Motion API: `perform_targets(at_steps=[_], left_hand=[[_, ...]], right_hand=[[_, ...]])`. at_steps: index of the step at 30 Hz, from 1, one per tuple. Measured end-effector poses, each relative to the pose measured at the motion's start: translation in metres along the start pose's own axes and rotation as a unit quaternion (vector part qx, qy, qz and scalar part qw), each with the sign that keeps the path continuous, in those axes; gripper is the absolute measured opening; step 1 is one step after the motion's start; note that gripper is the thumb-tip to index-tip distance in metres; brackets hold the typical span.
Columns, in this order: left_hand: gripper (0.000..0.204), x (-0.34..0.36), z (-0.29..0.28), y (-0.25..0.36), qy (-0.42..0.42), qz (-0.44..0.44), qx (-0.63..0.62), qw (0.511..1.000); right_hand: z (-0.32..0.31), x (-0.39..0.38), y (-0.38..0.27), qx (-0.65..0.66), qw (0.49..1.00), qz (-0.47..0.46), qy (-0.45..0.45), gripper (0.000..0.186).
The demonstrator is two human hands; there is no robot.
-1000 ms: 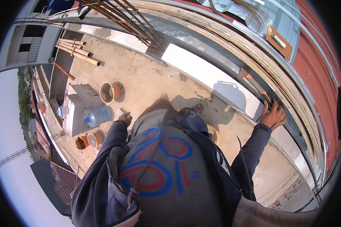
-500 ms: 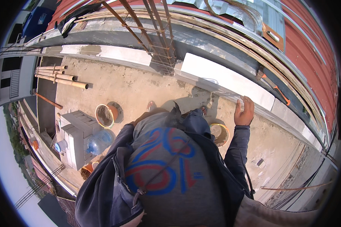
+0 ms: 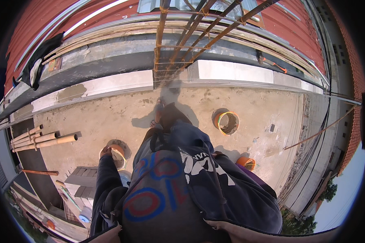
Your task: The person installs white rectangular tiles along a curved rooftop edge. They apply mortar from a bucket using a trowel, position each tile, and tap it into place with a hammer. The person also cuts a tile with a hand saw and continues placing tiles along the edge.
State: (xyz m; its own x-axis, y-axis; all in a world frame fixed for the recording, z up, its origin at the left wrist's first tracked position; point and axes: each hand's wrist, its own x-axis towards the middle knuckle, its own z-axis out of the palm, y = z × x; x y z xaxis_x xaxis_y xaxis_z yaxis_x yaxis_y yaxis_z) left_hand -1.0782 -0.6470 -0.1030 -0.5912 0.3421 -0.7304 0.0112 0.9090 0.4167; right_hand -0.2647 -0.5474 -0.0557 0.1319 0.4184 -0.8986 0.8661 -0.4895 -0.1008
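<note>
Your left hand (image 3: 106, 151) rests at the rim of an orange bucket (image 3: 117, 156) on the concrete floor (image 3: 109, 117); whether its grip closes on the rim cannot be told. Your right hand (image 3: 218, 154) lies against your dark jacket (image 3: 198, 182), its grip hidden, near a second orange bucket (image 3: 246, 163).

Ahead of the person, a rebar cage (image 3: 182, 44) rises from the parapet (image 3: 231, 72); poles (image 3: 42, 139) lie left, a bucket (image 3: 228, 122) right.
</note>
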Motion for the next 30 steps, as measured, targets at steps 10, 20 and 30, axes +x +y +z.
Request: perform_targets(at_steps=[10, 20, 30], left_hand=[[0.048, 0.061, 0.011, 0.092, -0.127, 0.149, 0.086, 0.977], [0.048, 0.174, -0.102, 0.136, -0.142, -0.020, -0.016, 0.990], [0.036, 0.275, -0.205, 0.113, -0.299, 0.222, 0.279, 0.885]], right_hand=[[-0.048, 0.057, -0.231, 0.092, 0.979, -0.019, 0.179, 0.032], [-0.018, -0.033, -0.486, 0.135, 0.960, -0.084, 0.229, 0.034], [0.265, -0.161, -0.406, 0.279, 0.927, 0.110, 0.224, 0.029]])
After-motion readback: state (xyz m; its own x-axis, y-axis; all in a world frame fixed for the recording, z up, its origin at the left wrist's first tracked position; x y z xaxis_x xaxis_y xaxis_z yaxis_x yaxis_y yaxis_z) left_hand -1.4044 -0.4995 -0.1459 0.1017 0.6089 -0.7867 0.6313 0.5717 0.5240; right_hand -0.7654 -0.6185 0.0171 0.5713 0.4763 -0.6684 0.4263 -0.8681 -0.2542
